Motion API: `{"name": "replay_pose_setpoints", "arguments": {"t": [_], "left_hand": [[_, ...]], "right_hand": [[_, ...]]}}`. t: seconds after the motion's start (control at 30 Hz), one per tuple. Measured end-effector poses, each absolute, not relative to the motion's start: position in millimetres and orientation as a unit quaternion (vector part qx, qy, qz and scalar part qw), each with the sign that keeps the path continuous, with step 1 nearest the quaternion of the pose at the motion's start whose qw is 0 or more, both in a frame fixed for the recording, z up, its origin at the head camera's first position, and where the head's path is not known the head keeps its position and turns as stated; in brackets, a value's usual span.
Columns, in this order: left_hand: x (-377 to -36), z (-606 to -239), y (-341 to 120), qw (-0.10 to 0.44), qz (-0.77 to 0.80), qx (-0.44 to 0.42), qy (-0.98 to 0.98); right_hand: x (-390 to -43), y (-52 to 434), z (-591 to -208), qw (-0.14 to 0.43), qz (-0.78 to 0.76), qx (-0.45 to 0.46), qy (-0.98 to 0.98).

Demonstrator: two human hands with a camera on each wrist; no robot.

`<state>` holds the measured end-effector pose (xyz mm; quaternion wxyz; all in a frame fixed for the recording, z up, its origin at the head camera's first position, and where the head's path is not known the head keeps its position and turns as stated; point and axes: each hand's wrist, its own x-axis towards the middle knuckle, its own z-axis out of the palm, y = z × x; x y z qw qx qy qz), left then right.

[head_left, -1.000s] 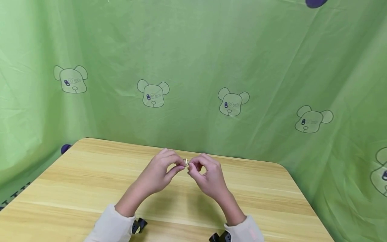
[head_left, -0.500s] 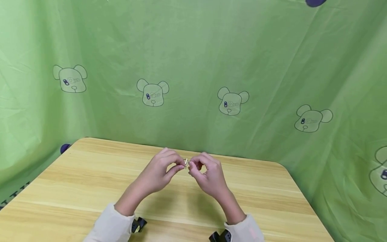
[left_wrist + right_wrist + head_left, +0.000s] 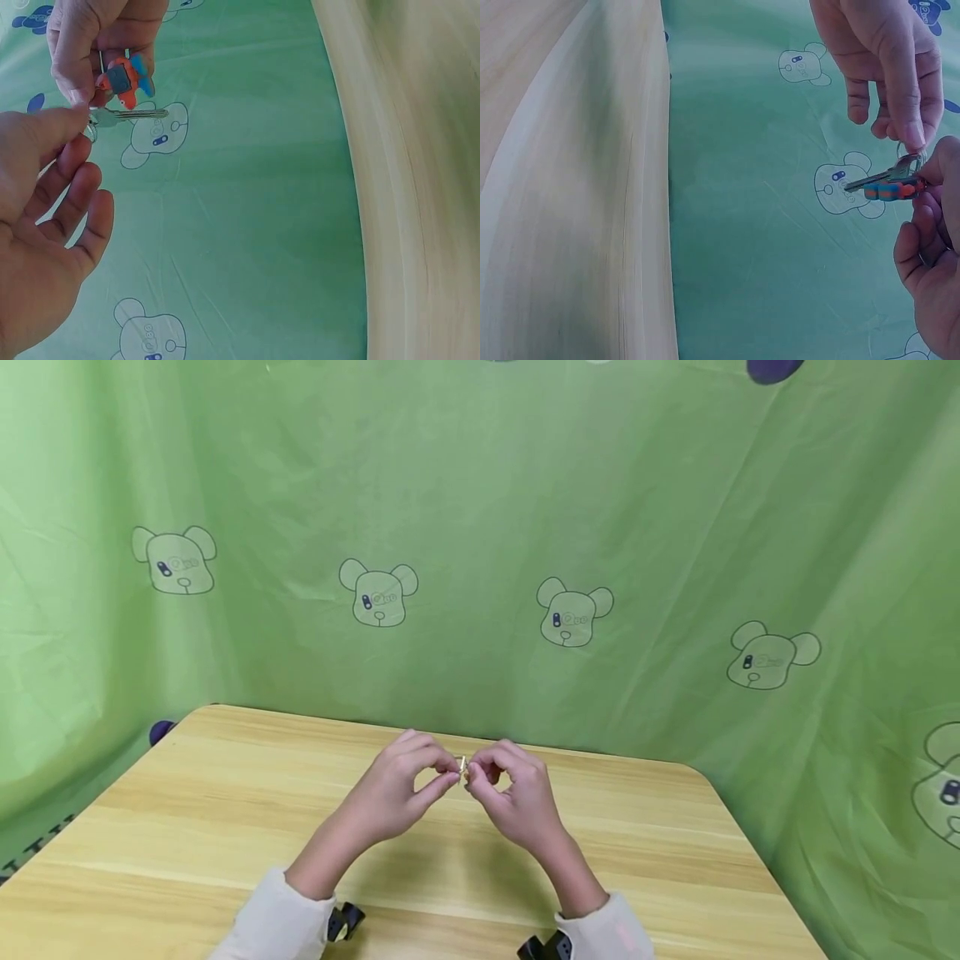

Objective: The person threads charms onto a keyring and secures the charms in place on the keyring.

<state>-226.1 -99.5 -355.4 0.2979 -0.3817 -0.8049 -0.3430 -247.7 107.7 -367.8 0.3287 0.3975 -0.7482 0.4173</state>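
1. The left hand (image 3: 393, 793) is up above the middle of the table (image 3: 150, 827), near its far edge. Its thumb and first finger pinch the little metal ring (image 3: 91, 132) at the head of the key (image 3: 124, 115), probably to keep it from moving.
2. The key is small and silver. It hangs in the air between both hands and points out sideways.
3. A toy charm (image 3: 124, 79) hangs with the key. It is orange and blue with a gray middle.
4. The right hand (image 3: 517, 797) pinches the charm and its wire loop with curled fingers, touching the left hand's fingertips.
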Motion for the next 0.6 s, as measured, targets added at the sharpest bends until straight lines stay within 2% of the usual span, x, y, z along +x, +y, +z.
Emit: {"name": "replay_pose_setpoints", "arguments": {"t": [0.6], "left_hand": [[-230.8,-353.7,-97.1,0.319,-0.36,-0.38,-0.79]], "right_hand": [[-252.2,110.3,-366.4,0.278,0.434,0.379,-0.768]]}}
